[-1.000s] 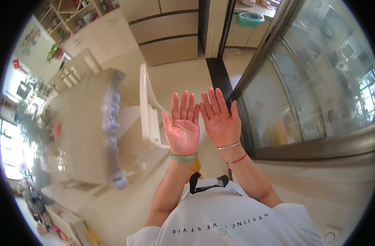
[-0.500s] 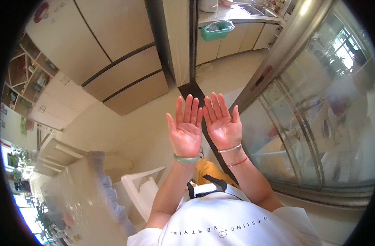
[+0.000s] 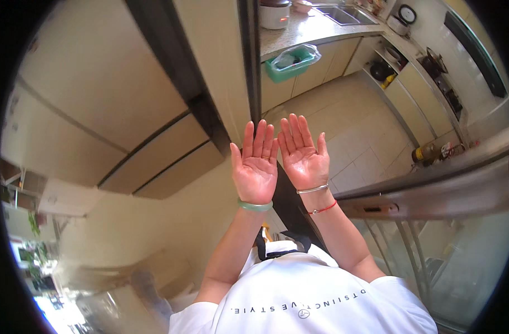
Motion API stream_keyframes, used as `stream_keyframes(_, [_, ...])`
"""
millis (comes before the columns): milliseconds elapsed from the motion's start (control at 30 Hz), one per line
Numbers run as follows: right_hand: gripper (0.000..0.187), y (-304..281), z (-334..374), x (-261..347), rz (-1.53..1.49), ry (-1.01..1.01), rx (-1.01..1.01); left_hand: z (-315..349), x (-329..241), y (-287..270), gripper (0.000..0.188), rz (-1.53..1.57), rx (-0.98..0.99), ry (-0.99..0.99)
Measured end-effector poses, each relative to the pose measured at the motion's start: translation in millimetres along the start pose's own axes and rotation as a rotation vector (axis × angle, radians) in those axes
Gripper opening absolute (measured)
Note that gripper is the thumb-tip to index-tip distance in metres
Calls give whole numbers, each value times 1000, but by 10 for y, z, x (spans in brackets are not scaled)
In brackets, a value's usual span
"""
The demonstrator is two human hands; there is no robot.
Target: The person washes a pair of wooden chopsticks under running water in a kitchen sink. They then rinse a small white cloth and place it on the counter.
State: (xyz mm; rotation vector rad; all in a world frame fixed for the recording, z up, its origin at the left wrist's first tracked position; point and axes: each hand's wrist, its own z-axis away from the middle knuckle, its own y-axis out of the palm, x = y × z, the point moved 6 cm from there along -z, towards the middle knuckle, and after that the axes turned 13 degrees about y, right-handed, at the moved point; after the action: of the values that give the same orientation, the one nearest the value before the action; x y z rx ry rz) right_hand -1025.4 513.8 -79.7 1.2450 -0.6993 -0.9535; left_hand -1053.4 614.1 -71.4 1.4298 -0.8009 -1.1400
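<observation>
My left hand (image 3: 255,172) is held out palm up, fingers stretched and a little apart, with nothing in it. A pale green bangle (image 3: 255,206) circles that wrist. Beside it, my right hand (image 3: 304,164) also lies palm up with its fingers extended, bare of any object. A silver bangle (image 3: 313,190) and a red cord bracelet (image 3: 322,209) are on the right wrist. The little fingers of both hands come close together. Neither hand touches anything around it; both are over the dark threshold strip (image 3: 290,195) of a doorway.
A glass sliding door (image 3: 460,250) with a metal frame stands at the right. Ahead are a counter with a sink (image 3: 343,15), a rice cooker (image 3: 275,15) and a hanging green bin (image 3: 292,65). Bottles (image 3: 427,154) stand on the kitchen floor. A large fridge (image 3: 93,94) is at left.
My view has moved forward to the doorway, bringing more of the kitchen into sight. The fridge and door frame now look closer. Both hands keep the same palm-up pose.
</observation>
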Motion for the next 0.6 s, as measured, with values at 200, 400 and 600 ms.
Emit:
stream_keyframes(200, [57, -80, -787, 744, -77, -144, 30, -1055, 712, -120, 52, -9, 44, -194])
stream_keyframes(400, [57, 268, -941, 1616, -90, -329, 84, -1570, 1528, 375, 52, -6, 110, -372])
stream_keyframes(600, [55, 283, -1016, 2538, -140, -430, 93, -1873, 2484, 557, 52, -22, 111, -467])
